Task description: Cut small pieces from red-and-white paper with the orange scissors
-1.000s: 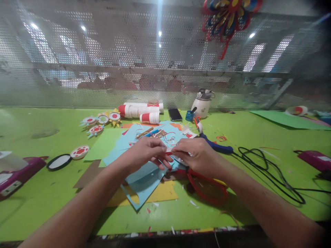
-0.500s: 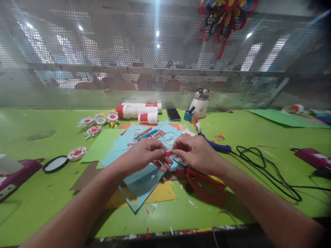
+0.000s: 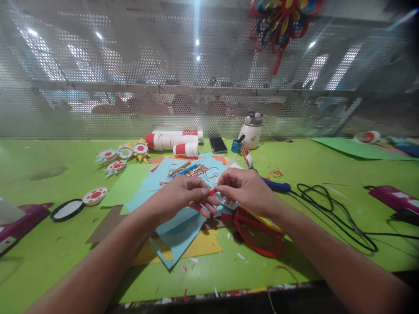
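Between my two hands is a small red piece [image 3: 212,192], probably paper, pinched at both ends; its full shape is hidden by the fingers. My left hand [image 3: 183,195] grips it between thumb and forefinger, the other fingers loosely curled below. My right hand [image 3: 247,189] pinches the other end with thumb and fingertips. Beneath them lie light blue paper sheets [image 3: 180,244] with cut edges. Red-handled scissors [image 3: 258,235] rest under my right hand. Just beyond the hands, a blue pen [image 3: 188,170] and a brown pen [image 3: 179,168] lie among thin paper strips.
Decorated discs [image 3: 116,166] and a black-rimmed round lid [image 3: 67,209] lie left. Paper cups [image 3: 186,150], a phone [image 3: 218,145] and a white bottle [image 3: 251,131] stand or lie behind. At right are a blue-handled tool [image 3: 278,186] with its black cable [image 3: 327,213] and a purple power strip [image 3: 397,198].
The view has shifted slightly, so everything sits a little further left. Both hands keep their pinch on the red piece, with only small finger movements.
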